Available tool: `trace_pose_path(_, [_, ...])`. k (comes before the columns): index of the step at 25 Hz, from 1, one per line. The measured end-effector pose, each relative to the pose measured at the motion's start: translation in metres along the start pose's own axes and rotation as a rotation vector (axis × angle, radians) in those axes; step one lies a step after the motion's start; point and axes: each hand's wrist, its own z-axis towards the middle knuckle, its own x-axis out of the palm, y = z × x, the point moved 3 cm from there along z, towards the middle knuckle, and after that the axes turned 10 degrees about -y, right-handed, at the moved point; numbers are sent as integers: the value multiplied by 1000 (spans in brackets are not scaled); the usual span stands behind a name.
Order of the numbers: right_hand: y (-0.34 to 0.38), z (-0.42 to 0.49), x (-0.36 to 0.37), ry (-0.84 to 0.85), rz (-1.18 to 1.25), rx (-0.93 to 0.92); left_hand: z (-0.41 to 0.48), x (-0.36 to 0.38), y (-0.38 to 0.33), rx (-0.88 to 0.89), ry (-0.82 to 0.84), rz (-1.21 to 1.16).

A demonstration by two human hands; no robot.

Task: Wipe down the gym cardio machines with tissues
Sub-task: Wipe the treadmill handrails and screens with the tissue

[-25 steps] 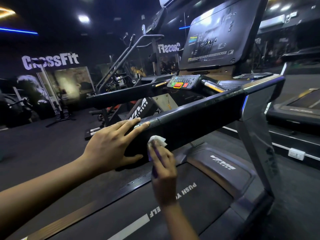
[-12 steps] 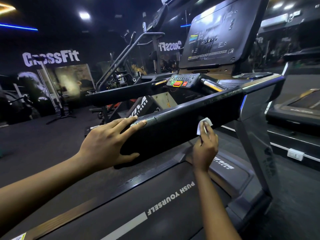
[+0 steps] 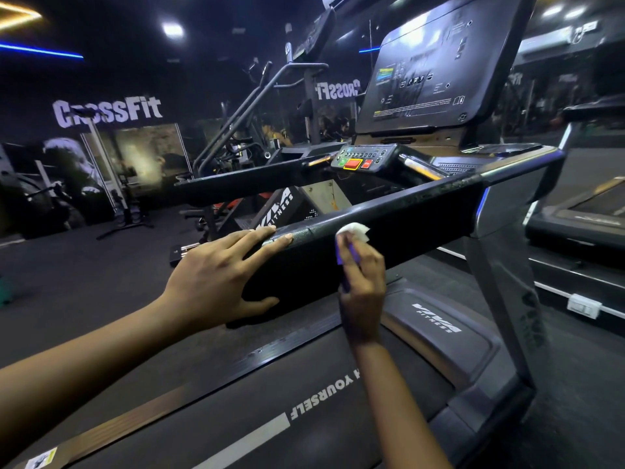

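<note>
Tissue [image 3: 354,230] pinched in right grip [image 3: 363,282] presses handrail [image 3: 416,221] side for wiping; left grip [image 3: 216,282], released flat, likely steadies it.

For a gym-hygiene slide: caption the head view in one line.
Right hand presses a white tissue to the treadmill handrail; left hand rests on its near end.

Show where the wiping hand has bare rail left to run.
Free: the black padded handrail from the white tissue to the grey upright post. Crowded: its near end, where the left hand rests flat and the right hand pinches the tissue.
</note>
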Motion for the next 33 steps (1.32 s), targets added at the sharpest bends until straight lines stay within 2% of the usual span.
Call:
trace_pose_path(4, [-37,19,1,-46,-78,38,-1,2,0,8,-7,12])
trace_pose_path(9, [-63,48,-19,-110,-136,240,0,0,3,10,17,-47])
trace_pose_path(11, [-36,52,-20,-65,-64,133,6,-2,0,12,10,-54])
trace_pose_path(13, [-4,45,-12,98,18,-85,21,-3,-10,-1,-25,-37])
trace_pose_path(16, [-12,45,-5,234,-15,-276,50,8,-29,8,-38,-50])
trace_pose_path(20, [-68,73,-10,211,-148,-250,77,39,-45,-9,18,-95])
trace_pose_path(23, [-108,89,-13,251,-180,-222,81,55,-55,-30,82,-28])
trace_pose_path(26, [-147,110,-20,238,-194,-95,81,54,-58,-3,75,61])
trace_pose_path(28, [-144,115,-24,211,-165,-21,79,52,-58,-6,76,90])
trace_pose_path(30, [-109,109,-18,251,-60,-123,78,53,-59,-10,84,101])
trace_pose_path(33, [-55,93,-7,428,48,-340,78,53,-59,-16,85,77])
